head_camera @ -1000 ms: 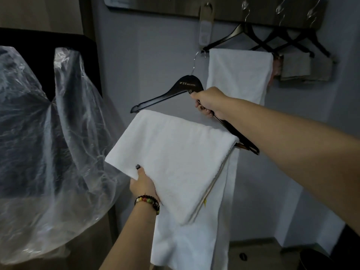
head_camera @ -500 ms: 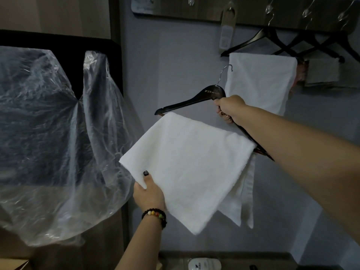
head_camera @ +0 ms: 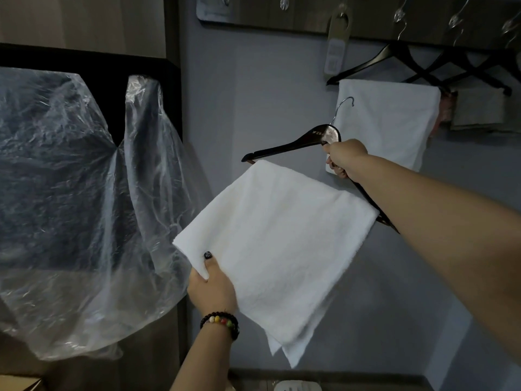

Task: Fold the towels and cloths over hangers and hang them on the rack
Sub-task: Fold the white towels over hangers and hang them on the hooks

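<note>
Towel (head_camera: 276, 244): white, folded over the bar of the black hanger (head_camera: 293, 143), held out in mid-air in front of the wall, below and left of the rack (head_camera: 282, 15).
Right hand (head_camera: 345, 158): fingers curled round the hanger at its neck, just under the metal hook (head_camera: 342, 107); hanger tilted, left end up and the far arm running down along the forearm.
Left hand (head_camera: 212, 286): pinches the towel's lower left corner, thumb on top, fingers hidden underneath; beaded bracelet (head_camera: 220, 323) on the wrist.
Towel lie: front layer pulled out toward the camera rather than hanging; two back-layer corners poke out below the bottom edge, so the layers are not flush.
Step, my read: squaring the fold on the bar before hanging.
How to do it well: level the hanger first; let the left corner drop and check both halves hang about even, else it will creep off the bar; smooth toward the middle of the bar, not the low end.
Rack: clear hooks (head_camera: 400, 16) along it; already carries a hung white towel (head_camera: 389, 117) and more dark hangers with cloths (head_camera: 479, 108) further right.
Next, my read: lift the metal hook up to a free hook left of the hung towel; the tag (head_camera: 337, 43) dangling there may get in the way.
Left of scene: clear plastic sheeting (head_camera: 79, 193) draped over something dark, well apart from the towel.
</note>
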Available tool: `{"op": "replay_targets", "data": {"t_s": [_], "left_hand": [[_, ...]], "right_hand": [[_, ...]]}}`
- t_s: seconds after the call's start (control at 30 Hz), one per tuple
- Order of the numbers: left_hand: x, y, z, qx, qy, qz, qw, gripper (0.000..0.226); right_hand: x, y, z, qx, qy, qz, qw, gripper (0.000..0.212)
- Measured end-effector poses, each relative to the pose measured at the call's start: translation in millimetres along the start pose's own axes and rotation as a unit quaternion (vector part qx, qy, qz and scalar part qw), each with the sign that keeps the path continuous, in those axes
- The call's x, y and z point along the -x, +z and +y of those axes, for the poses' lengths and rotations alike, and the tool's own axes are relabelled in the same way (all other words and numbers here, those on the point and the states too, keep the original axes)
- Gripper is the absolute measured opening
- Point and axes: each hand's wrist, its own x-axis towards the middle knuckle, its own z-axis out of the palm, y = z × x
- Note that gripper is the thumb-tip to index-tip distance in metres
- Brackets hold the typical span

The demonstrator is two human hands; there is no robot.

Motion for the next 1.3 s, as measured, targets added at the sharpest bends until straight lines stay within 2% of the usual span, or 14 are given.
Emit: {"op": "replay_targets", "data": {"t_s": [0.17, 0.37, 0.67, 0.97, 1.1, 1.23, 1.3], "left_hand": [[-17, -9, 16, 0.003, 0.006, 0.004, 1.000, 0.022], [-26, -18, 17, -0.010, -0.007, -0.005, 1.000, 0.027], [-28, -26, 9, -0.032, -0.026, -0.020, 0.999, 0.019], [-49, -26, 13, -0.066, -0.036, -0.043, 0.996, 0.034], [-40, -24, -4, -0.056, -0.085, -0.033, 0.994, 0.038], [-20, -23, -29, -0.023, -0.156, -0.049, 0.986, 0.040], [-6, -19, -38, 0.041, -0.213, -0.069, 0.974, 0.039]], "right_hand": [[-12, 12, -5, 0.013, -0.004, -0.007, 1.000, 0.039], [-23, 16, -9, 0.003, -0.008, -0.006, 1.000, 0.034], [-10, 13, -21, -0.028, -0.013, -0.040, 0.999, 0.036], [-1, 1, -22, -0.052, 0.005, -0.032, 0.998, 0.037], [13, 6, -33, -0.047, -0.030, -0.029, 0.998, 0.038], [32, 14, -53, -0.029, -0.068, -0.084, 0.994, 0.040], [39, 13, -62, -0.031, -0.084, -0.095, 0.991, 0.040]]}}
